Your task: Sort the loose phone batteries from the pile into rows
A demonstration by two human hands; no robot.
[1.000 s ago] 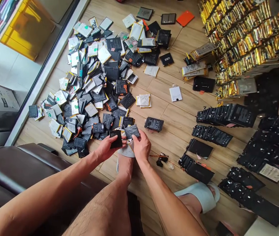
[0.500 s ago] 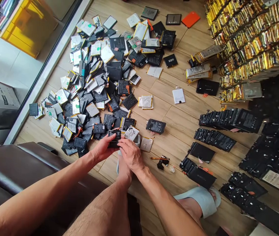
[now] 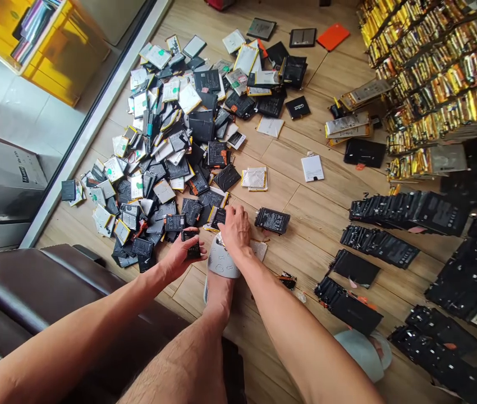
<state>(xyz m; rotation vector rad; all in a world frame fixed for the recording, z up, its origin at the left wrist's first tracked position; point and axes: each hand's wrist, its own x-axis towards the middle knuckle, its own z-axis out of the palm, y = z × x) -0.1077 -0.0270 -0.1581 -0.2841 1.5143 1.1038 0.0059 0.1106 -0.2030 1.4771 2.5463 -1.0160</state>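
My left hand (image 3: 179,257) is closed around a small stack of black phone batteries (image 3: 191,244), held just above the wooden floor. My right hand (image 3: 235,227) reaches forward over my slipper (image 3: 221,262), its fingers pressed down on a black battery with a yellow edge (image 3: 217,217) at the near edge of the big loose pile of batteries (image 3: 171,140). Another black battery (image 3: 273,220) lies just right of that hand. A pale silver battery (image 3: 260,248) lies partly hidden under my right wrist.
Rows of sorted black batteries (image 3: 402,207) stand at the right, with gold-wrapped stacks (image 3: 432,67) behind them. A dark leather seat (image 3: 23,303) is under me at the left. A sliding door track (image 3: 91,118) borders the pile. My other slippered foot (image 3: 365,353) is lower right.
My right hand left the stack in my left hand and reached forward to the pile's edge. The grey battery it held a second ago is gone from it. The view shifted slightly.
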